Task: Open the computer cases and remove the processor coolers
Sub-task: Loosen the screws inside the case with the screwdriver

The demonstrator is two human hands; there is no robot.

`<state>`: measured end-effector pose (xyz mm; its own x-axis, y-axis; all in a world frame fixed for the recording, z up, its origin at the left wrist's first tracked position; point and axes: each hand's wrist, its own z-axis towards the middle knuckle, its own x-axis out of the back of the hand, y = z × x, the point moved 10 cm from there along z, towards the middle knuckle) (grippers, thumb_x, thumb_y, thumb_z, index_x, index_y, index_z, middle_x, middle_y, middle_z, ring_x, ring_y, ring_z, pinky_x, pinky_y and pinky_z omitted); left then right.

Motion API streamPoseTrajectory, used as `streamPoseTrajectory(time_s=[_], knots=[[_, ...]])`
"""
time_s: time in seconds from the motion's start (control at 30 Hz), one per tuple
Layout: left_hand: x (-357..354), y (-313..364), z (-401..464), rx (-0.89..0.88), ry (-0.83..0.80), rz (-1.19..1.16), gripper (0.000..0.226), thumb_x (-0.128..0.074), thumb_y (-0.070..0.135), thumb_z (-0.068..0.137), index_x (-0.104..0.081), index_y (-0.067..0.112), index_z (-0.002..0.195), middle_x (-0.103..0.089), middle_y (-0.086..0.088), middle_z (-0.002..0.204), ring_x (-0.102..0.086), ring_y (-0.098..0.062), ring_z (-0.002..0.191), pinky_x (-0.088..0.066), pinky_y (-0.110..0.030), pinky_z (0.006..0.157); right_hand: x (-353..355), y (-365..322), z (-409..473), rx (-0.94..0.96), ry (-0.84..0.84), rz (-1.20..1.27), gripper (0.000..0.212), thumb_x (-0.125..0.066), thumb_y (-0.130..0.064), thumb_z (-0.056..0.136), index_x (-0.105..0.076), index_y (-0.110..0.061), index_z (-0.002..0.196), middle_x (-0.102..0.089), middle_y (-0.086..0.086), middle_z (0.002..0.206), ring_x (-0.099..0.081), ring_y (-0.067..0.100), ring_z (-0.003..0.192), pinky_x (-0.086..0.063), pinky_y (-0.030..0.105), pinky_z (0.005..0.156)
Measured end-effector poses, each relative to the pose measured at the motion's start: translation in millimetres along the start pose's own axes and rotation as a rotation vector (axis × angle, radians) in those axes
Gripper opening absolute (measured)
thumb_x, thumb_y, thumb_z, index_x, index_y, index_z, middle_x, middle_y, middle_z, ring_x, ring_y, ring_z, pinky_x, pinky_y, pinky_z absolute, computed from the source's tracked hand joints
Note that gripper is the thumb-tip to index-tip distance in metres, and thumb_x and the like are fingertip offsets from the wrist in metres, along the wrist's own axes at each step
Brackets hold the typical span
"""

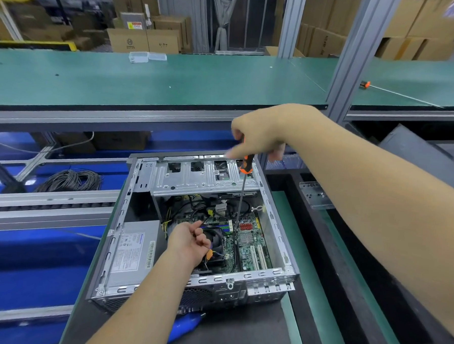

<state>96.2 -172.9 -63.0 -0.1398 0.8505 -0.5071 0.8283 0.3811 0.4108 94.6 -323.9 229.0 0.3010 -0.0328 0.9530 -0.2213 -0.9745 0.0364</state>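
Inside the open case point(269, 200), right hand point(259, 131) clamps screwdriver point(241, 196); left hand point(188, 242) fingers curl beside cooler point(218, 243); slipping tip may gouge motherboard point(251, 241)

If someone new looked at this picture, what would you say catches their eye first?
Probably the open computer case at centre, its motherboard exposed. Above it the right hand holds a long orange-and-black screwdriver whose shaft reaches down into the case. The left hand sits inside, over the black processor cooler.

The left hand point(188, 242) hides most of the cooler point(217, 243); the right hand's fingers point(275, 154) are motion-blurred.
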Motion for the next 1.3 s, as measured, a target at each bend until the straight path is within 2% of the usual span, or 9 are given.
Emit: streamPoseTrajectory(time_s=[0.17,0.27,0.4,0.5,0.67,0.8,0.9,1.1,1.3], knots=[[2,3,2,-0.036,0.027,0.002,0.028,-0.027,0.004,0.101,-0.054,0.004,0.098,-0.034,-0.001,0.067,-0.02,-0.013,0.054,-0.023,-0.024,0.053,6,-7,0,0.101,0.041,-0.035,0.019,-0.057,-0.022,0.095,-0.053,-0.021,0.113,-0.06,0.002,0.095,-0.062,0.024,0.07,-0.052,0.035,0.061],[2,18,-2,-0.19,0.118,0.138,0.03,-0.027,-0.001,0.099,-0.058,0.003,0.1,-0.038,-0.001,0.059,-0.026,-0.013,0.046,-0.022,-0.026,0.05,5,0,-3,0.014,0.042,-0.059,0.037,-0.057,-0.049,0.096,-0.053,-0.013,0.107,-0.065,0.007,0.086,-0.07,0.029,0.066,-0.057,0.036,0.064],[-55,52,-32,-0.723,0.091,0.93,0.038,-0.036,0.002,0.093,-0.072,0.013,0.087,-0.061,-0.004,0.061,-0.04,-0.016,0.044,-0.032,-0.028,0.047,4,-17,1,0.149,0.078,-0.03,0.015,-0.051,-0.023,0.096,-0.059,-0.023,0.11,-0.064,0.002,0.104,-0.066,0.026,0.082,-0.058,0.048,0.077],[-117,6,-53,-1.006,-0.188,1.789,0.03,-0.038,0.018,0.096,-0.067,0.012,0.09,-0.069,-0.007,0.078,-0.06,-0.018,0.063,-0.054,-0.036,0.061,5,-13,3,0.108,0.097,-0.005,0.031,-0.056,-0.046,0.096,-0.058,-0.018,0.108,-0.064,0.001,0.096,-0.069,0.022,0.066,-0.057,0.038,0.067],[-113,-68,-34,-0.825,-0.445,2.458,0.02,-0.039,0.005,0.095,-0.055,0.007,0.106,-0.062,-0.013,0.103,-0.059,-0.034,0.089,-0.051,-0.043,0.075,9,-14,5,0.148,0.134,0.031,0.015,-0.053,-0.022,0.097,-0.058,-0.023,0.111,-0.063,0.005,0.103,-0.063,0.026,0.082,-0.056,0.042,0.073],[-89,-89,-18,-0.504,-0.471,2.516,0.015,-0.042,-0.007,0.089,-0.05,0.001,0.078,-0.058,-0.021,0.083,-0.052,-0.033,0.079,-0.045,-0.043,0.069,7,-8,4,0.094,0.138,0.036,0.036,-0.053,-0.045,0.098,-0.061,-0.01,0.104,-0.068,0.007,0.084,-0.071,0.026,0.067,-0.059,0.04,0.071],[-79,-93,-11,-0.354,-0.424,2.544,0.023,-0.04,-0.005,0.091,-0.059,-0.007,0.105,-0.062,-0.02,0.095,-0.059,-0.037,0.092,-0.051,-0.048,0.085,8,-9,6,0.167,0.191,0.078,0.019,-0.056,-0.029,0.098,-0.064,-0.012,0.1,-0.069,0.005,0.091,-0.067,0.019,0.069,-0.055,0.033,0.068],[-79,-101,-7,-0.389,-0.357,2.812,0.033,-0.039,-0.004,0.096,-0.063,0.003,0.117,-0.064,-0.012,0.126,-0.06,-0.033,0.114,-0.04,-0.042,0.079,9,-8,9,0.153,0.216,0.125,0.034,-0.051,-0.048,0.099,-0.062,-0.016,0.097,-0.067,0.001,0.085,-0.066,0.016,0.063,-0.044,0.027,0.054],[-70,-98,7,-0.372,-0.282,2.912,0.029,-0.049,0.001,0.097,-0.062,0.011,0.12,-0.062,-0.007,0.128,-0.058,-0.033,0.112,-0.042,-0.041,0.081,8,-10,7,0.194,0.191,0.199,0.015,-0.052,-0.019,0.09,-0.067,-0.022,0.09,-0.07,0.001,0.089,-0.068,0.02,0.074,-0.058,0.037,0.069]])
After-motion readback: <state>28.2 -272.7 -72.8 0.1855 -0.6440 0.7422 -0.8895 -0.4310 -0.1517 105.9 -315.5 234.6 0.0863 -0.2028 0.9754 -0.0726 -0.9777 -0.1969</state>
